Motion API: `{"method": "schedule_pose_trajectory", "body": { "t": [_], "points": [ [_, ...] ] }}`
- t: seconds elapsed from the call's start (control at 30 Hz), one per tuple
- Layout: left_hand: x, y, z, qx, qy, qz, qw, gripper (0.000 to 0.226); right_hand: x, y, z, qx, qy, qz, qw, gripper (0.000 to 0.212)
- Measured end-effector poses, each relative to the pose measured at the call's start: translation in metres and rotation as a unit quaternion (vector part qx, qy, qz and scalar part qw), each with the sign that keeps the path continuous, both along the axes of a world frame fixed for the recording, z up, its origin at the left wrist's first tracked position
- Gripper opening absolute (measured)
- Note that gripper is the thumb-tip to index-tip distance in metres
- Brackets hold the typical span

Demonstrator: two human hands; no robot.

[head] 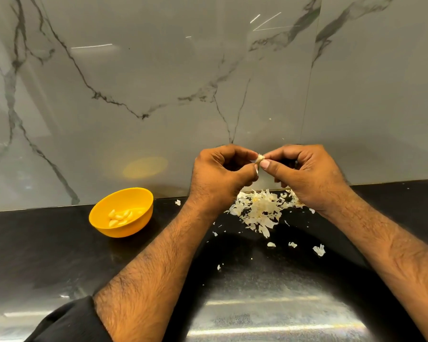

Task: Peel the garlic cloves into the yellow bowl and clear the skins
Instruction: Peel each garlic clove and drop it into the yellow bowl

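both left hand (219, 174) and right hand (307, 174) pinching garlic clove (260, 159) above skins (262, 209) on bench (47, 255); yellow bowl (101, 213) well left

A glossy grey marble-look wall (158, 82) with dark veins rises behind the black speckled bench (47, 255). A vertical panel seam (309, 95) runs down the wall's right part. Streaks of light reflect on the wall and along the bench's near edge.

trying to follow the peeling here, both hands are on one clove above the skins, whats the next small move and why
Probably pull off the last skin: the left hand and right hand pinch a garlic clove with skin still on it, above the pile of skins. Peeled cloves already lie in the yellow bowl.
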State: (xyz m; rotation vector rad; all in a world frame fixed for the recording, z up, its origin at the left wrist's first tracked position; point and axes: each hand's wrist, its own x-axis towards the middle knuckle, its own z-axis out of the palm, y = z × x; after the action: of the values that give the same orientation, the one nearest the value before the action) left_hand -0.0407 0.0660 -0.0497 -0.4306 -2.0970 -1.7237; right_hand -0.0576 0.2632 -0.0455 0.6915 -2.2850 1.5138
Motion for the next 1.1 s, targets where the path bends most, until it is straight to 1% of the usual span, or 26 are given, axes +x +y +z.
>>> {"method": "schedule_pose_trajectory", "body": {
  "t": [0.17, 0.27, 0.37, 0.53, 0.6, 0.73, 0.87, 1.0, 1.1],
  "points": [
    [-0.0013, 0.0012, -0.0018, -0.061, 0.036, 0.044, 0.996, 0.016, -0.0017, 0.0011, 0.0004, 0.039, 0.020, -0.017, 0.999, 0.007],
    [0.0003, 0.0036, -0.0029, -0.085, 0.054, 0.057, 0.993, 0.015, -0.0024, 0.0009, -0.0001, 0.027, 0.025, -0.029, 0.999, 0.005],
    [-0.0013, 0.0046, -0.0044, -0.092, 0.061, 0.057, 0.992, 0.015, -0.0050, 0.0027, 0.0003, -0.009, 0.023, -0.028, 0.999, 0.004],
    [-0.0022, 0.0039, -0.0034, -0.038, 0.009, -0.004, 0.999, 0.015, -0.0047, 0.0031, -0.0001, -0.054, -0.007, 0.003, 0.999, 0.005],
    [-0.0011, 0.0031, -0.0018, -0.023, 0.001, -0.024, 0.999, 0.016, -0.0044, 0.0040, 0.0007, -0.072, -0.029, 0.017, 0.997, 0.005],
    [-0.0021, 0.0005, -0.0001, -0.027, -0.007, -0.038, 0.999, 0.014, -0.0048, 0.0048, 0.0006, -0.080, -0.048, 0.036, 0.995, 0.007],
    [-0.0026, 0.0020, -0.0009, -0.021, -0.073, -0.050, 0.996, 0.010, -0.0035, 0.0038, 0.0016, -0.078, -0.048, 0.047, 0.995, 0.005],
    [-0.0003, 0.0002, 0.0003, 0.049, -0.144, -0.101, 0.983, 0.017, -0.0042, 0.0053, 0.0021, -0.081, -0.052, 0.049, 0.994, 0.006],
    [0.0013, -0.0015, 0.0041, 0.116, -0.178, -0.140, 0.967, 0.013, -0.0073, 0.0055, -0.0002, -0.075, -0.059, 0.019, 0.995, 0.006]
  ]
}}
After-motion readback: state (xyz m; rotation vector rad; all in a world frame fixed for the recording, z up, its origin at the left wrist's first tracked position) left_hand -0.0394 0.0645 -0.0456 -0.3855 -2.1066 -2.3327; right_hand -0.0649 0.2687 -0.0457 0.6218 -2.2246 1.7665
